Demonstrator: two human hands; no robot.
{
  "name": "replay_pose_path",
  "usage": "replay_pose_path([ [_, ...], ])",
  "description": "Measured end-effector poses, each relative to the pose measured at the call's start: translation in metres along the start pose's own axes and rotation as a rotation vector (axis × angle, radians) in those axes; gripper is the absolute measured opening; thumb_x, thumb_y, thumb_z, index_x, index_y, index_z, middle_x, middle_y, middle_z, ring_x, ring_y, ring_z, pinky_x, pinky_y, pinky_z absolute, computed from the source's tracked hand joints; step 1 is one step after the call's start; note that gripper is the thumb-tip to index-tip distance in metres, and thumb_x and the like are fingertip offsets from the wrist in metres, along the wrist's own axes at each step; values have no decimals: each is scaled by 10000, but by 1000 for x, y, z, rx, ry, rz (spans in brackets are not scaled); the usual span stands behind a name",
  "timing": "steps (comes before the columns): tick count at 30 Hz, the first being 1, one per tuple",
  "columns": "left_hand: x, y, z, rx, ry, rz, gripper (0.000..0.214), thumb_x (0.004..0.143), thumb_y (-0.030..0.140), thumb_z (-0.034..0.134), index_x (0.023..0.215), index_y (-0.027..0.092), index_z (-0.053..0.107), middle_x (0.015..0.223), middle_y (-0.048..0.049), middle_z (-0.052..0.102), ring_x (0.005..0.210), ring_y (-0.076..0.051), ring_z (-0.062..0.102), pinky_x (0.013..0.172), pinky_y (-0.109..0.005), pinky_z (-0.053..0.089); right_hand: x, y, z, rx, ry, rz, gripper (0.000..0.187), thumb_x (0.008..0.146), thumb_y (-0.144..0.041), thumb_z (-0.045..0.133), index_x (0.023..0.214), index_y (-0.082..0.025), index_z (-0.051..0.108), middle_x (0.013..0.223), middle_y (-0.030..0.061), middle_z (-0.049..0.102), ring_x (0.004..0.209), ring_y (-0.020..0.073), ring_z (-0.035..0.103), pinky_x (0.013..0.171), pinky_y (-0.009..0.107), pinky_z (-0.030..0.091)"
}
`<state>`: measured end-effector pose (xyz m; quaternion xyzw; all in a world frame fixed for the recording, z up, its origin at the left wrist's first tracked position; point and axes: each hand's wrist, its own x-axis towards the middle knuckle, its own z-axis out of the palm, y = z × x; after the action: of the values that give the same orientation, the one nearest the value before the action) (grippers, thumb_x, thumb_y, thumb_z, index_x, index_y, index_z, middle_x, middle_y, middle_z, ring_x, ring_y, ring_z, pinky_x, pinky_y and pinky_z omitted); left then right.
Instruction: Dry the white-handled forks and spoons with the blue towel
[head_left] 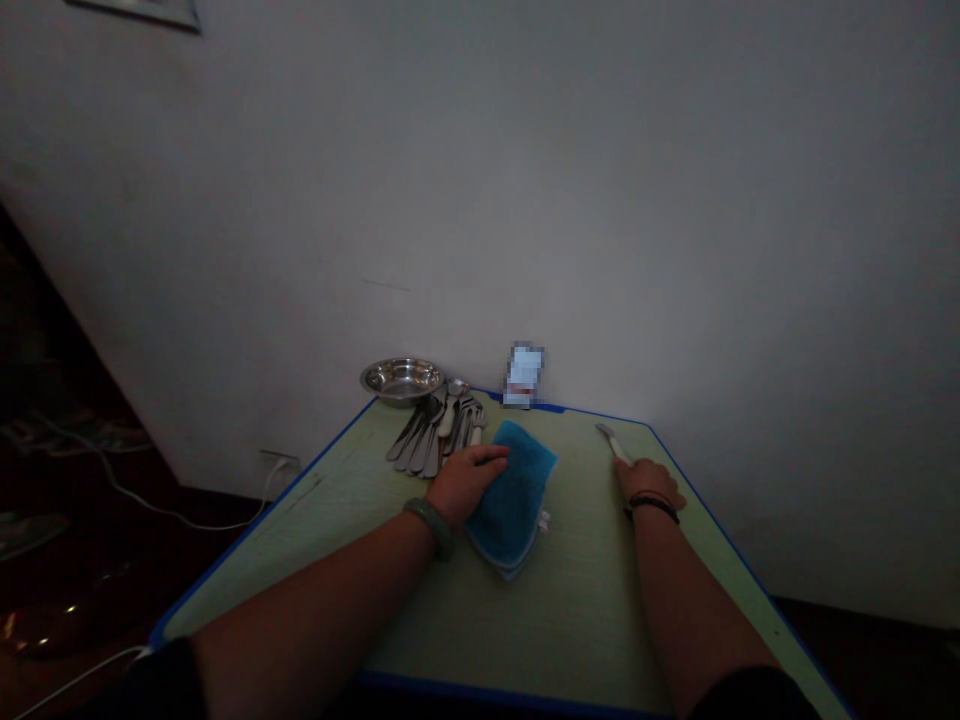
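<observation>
The left hand (466,484) is pressing flat, fingers lightly spread, on a folded blue towel (511,500), its long axis running toward 12 o'clock. The right hand (649,484) is gripping a white-handled knife (613,444), its tip pointing toward 11 o'clock, while forks and spoons (433,436) and a steel bowl (402,380) are lying farther off at 11 o'clock.

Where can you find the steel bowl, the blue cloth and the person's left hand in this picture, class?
Steel bowl (401,379): head view, on its inner basin.
Blue cloth (516,497): head view, on its folded middle.
Left hand (466,482): head view, on the back of the hand.
</observation>
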<state>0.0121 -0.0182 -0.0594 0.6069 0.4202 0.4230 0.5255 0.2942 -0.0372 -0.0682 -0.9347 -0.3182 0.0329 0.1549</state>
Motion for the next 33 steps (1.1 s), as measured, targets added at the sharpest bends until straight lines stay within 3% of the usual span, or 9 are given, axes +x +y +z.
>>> replay_pose_path([
  [4,-2,5,0,17,24,-5,342,618,330,598,916,166,634,938,-58,637,866,-192,572,817,-301,415,-14,-9,-7,167,261,-43,593,668,-615,327,1079,-225,498,1124,154,474,1004,322,438,771,507,312],
  [6,-4,7,1,13,32,-12,336,619,326,597,914,170,635,948,-55,635,869,-189,571,817,-299,416,-25,-19,-10,324,295,-161,576,678,-605,323,1001,-183,546,1044,159,527,955,290,472,763,445,339],
  [9,-5,7,1,-27,28,-9,333,626,329,593,920,178,632,955,-50,633,877,-185,569,825,-300,414,-47,-37,-10,648,30,-435,544,697,-589,311,812,-145,604,832,115,614,778,217,540,695,337,385],
  [11,-5,7,1,-59,38,5,331,628,328,594,921,179,630,964,-51,630,893,-188,563,830,-305,411,-65,-50,-8,852,-193,-366,516,664,-595,372,826,-164,606,848,82,622,704,185,553,630,310,407],
  [15,-4,9,-1,-197,77,23,348,637,317,591,947,162,614,995,-61,617,912,-192,556,820,-307,423,-100,-76,-2,1234,-780,-297,421,653,-514,492,912,-192,576,813,42,651,641,145,587,597,285,449],
  [19,-4,12,-3,-362,51,-48,412,661,245,560,1065,166,544,1025,-66,604,855,-182,580,770,-313,455,-116,-89,-2,1521,-1099,-236,424,662,-414,554,1016,-184,525,802,44,665,684,169,622,669,318,472],
  [22,-4,10,-2,-306,-19,-87,485,665,168,527,1147,189,477,1039,-63,598,820,-174,593,741,-315,468,-117,-85,0,1551,-1307,-93,466,692,-459,497,1046,-155,502,785,59,669,710,186,628,714,362,469],
  [26,-2,3,-1,-41,-28,-4,453,676,172,508,1129,192,502,1074,-55,579,900,-181,565,811,-316,435,-116,-76,4,1527,-1354,-78,369,701,-370,529,1008,-167,526,735,39,674,715,172,630,752,342,462],
  [33,1,-2,-2,139,-13,106,409,695,202,486,1102,189,524,1083,-40,573,943,-178,542,846,-308,408,-118,-78,13,1505,-1214,-62,284,649,-184,545,932,-160,565,682,28,673,670,182,633,688,329,483],
])
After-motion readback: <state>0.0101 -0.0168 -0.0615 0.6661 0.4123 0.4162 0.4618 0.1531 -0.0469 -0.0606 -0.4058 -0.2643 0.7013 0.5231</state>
